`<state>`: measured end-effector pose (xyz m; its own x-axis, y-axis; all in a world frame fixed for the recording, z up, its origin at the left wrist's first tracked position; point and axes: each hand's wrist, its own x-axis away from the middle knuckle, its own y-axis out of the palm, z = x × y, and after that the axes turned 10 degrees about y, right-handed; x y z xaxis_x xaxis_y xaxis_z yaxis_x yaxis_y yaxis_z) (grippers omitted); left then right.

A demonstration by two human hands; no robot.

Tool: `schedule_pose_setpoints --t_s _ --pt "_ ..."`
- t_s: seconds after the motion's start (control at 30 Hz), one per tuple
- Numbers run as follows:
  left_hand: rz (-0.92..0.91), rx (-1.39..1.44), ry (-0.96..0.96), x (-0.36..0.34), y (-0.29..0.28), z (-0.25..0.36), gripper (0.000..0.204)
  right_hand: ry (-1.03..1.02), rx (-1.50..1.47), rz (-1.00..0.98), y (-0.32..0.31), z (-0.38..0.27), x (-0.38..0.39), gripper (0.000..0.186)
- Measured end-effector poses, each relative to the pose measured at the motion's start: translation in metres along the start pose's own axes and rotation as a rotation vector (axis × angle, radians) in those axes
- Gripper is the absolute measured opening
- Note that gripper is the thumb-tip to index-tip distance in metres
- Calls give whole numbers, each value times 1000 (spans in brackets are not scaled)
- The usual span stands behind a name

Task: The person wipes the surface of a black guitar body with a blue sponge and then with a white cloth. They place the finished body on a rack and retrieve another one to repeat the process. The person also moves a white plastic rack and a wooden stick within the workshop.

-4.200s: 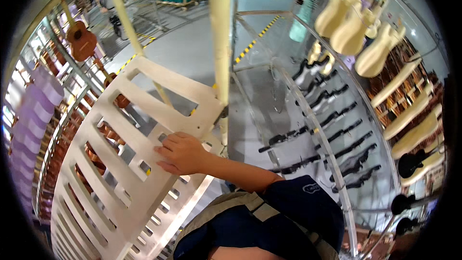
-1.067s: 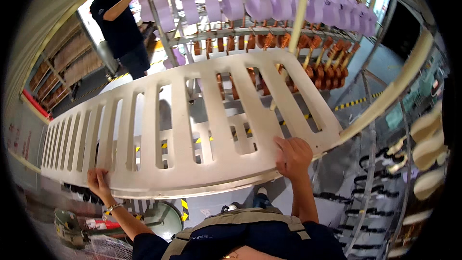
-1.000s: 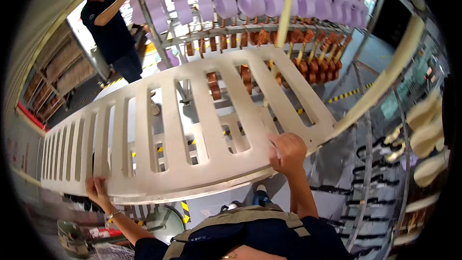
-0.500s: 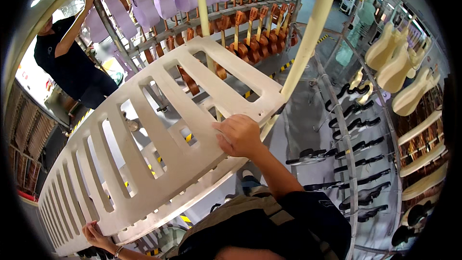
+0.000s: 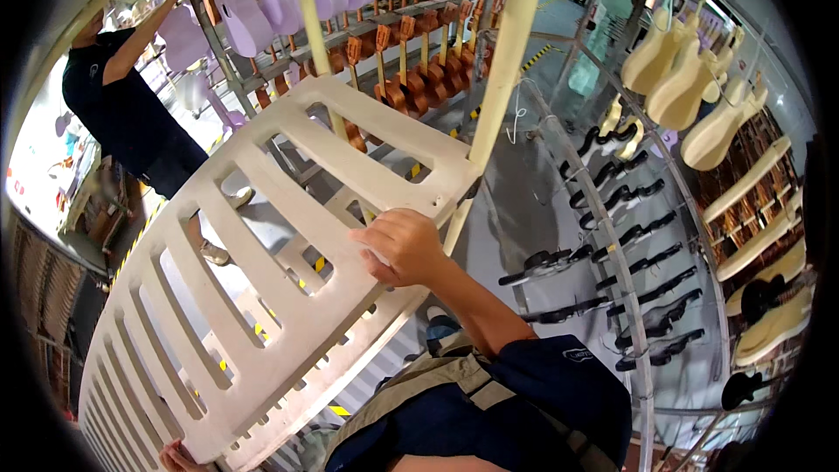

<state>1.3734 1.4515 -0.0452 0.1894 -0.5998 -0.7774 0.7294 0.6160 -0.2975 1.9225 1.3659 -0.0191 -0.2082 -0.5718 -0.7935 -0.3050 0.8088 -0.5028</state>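
Observation:
A long off-white slotted shelf (image 5: 301, 318) slants across the view, held between cream-coloured upright posts (image 5: 504, 61). My right hand (image 5: 402, 246) is closed over its near edge, close to the right end, with the fingers curled onto the top face. Far down the same edge, at the bottom of the view, my left hand (image 5: 179, 456) also grips the shelf; part of it is cut off. Below lies a second pale slotted shelf (image 5: 345, 345), seen past the edge of the upper one. Both slotted shelves show no load on them.
A person in dark clothes (image 5: 131, 109) stands beyond the shelf, one arm raised to a metal post. Lilac guitar bodies (image 5: 242, 16) and brown ukulele-like instruments (image 5: 415, 87) hang behind. At right, metal racks (image 5: 625, 245) carry black guitar parts (image 5: 669, 319) and pale guitar bodies (image 5: 677, 92).
The racks and hanging instruments have shifted left in view, and the shelf slants more steeply. My left hand sits lower in view. Both hands keep their hold on the shelf.

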Motion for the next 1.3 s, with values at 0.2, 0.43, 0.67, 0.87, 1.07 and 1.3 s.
schedule_pose_setpoints --t_s 0.2,0.43,0.67,0.87,1.07,1.3 --pt "-42 -23 -104 6 -8 -15 32 3 5 18 3 1 2 17" --pt "-35 -64 -74 5 -4 -11 36 18 11 0 3 2 5 19" --pt "-6 72 -109 12 -3 -18 36 -16 6 10 9 8 3 18" --pt "-54 -50 -115 12 2 -11 40 -48 29 -30 16 16 -3 19" --pt "-44 281 -161 21 6 -61 22 -82 11 -16 27 33 -6 15" --pt "-31 94 -77 10 59 -2 24 -64 -49 -62 56 62 -42 11"
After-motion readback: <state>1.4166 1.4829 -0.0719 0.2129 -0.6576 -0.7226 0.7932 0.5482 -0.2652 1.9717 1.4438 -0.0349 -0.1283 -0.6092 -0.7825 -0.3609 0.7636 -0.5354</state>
